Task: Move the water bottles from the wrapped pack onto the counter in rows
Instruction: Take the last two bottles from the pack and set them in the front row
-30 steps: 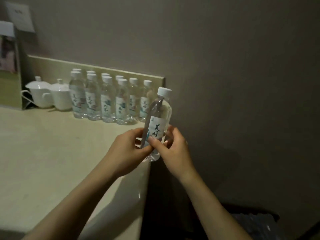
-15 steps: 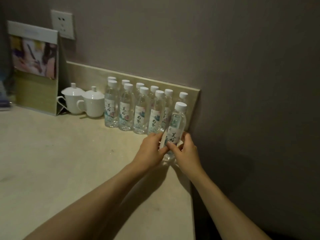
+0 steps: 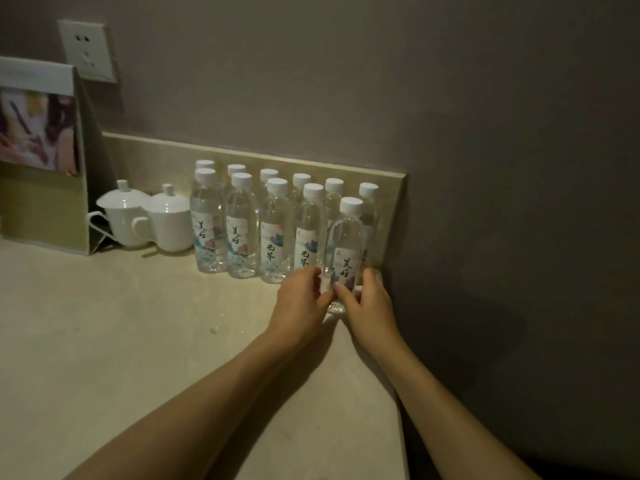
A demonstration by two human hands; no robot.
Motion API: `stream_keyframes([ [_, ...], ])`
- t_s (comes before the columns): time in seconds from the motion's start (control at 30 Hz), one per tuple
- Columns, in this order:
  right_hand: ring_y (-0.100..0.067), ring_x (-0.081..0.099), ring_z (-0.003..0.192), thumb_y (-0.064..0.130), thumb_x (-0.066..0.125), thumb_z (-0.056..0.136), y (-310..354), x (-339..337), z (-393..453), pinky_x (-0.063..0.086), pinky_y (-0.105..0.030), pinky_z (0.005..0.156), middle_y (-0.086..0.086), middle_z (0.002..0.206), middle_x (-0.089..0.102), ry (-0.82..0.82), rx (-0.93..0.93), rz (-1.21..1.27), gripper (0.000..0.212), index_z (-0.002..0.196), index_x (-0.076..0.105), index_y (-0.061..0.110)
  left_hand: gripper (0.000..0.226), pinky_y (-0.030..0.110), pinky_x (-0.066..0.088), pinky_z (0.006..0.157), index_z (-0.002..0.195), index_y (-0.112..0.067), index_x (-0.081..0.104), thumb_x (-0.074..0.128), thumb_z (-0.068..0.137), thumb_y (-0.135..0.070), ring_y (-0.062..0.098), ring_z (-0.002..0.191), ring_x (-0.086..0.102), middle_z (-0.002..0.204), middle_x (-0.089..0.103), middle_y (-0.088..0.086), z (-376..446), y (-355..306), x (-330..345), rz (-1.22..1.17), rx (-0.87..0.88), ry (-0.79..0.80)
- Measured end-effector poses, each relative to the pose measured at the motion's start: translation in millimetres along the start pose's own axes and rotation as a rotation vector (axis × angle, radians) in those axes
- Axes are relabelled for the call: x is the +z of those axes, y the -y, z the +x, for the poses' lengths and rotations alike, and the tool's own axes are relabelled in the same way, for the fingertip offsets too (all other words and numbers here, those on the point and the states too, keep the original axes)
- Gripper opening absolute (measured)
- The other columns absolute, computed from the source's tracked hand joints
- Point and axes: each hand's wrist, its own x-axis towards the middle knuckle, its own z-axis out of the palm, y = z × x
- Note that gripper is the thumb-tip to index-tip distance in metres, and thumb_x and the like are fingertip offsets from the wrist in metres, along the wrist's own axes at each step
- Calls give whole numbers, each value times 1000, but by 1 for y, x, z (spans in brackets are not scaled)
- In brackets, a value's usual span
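Both hands hold one clear water bottle [image 3: 344, 244] upright at the right end of the front row on the beige counter [image 3: 121, 341], close to the counter's right edge. The left hand [image 3: 300, 303] curls its fingers and thumb round the bottle's lower left side, and the right hand [image 3: 367, 306] wraps its lower right side, thumb lying across the label; whether the base touches the counter I cannot tell, as the hands cover it. The bottle has a white cap, a printed label, and clear water inside. To its left stand the other capped bottles [image 3: 242, 226] in two rows against the low backsplash [image 3: 156, 154], all upright and filled with water. Left of them sit two white lidded cups [image 3: 149, 216], their contents hidden, beside a standing display card [image 3: 38, 150]. A wall socket [image 3: 88, 51] sits above.
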Motion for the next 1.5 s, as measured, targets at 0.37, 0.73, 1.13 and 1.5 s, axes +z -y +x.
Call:
stream_keyframes([
  [0.37,-28,61,105,31,66,90,6,19,24,53,-46,88,-11,117,59,-190,82,-217,32,110,54,9,23,26,44,65,89,-8,71,59,96,-27,16,67,53,78,65,7,42,12,-8,372,135,134],
  [0.73,-32,58,112,33,68,89,8,26,40,51,-45,91,-15,124,57,-239,106,-247,42,118,50,7,19,38,58,87,109,-16,72,62,93,-15,23,93,71,103,73,7,56,11,-2,510,222,253],
  [1.13,-37,55,114,35,62,91,3,27,47,47,-40,87,-19,125,55,-242,99,-350,43,118,46,5,22,39,55,80,110,-15,71,59,92,-15,30,97,68,101,71,11,59,5,1,680,258,262],
  [1.5,-35,55,112,36,59,93,10,28,41,44,-37,84,-17,122,57,-222,119,-390,38,113,49,5,14,38,55,77,96,-11,73,61,89,-12,29,88,68,93,71,11,53,9,-8,508,240,283],
])
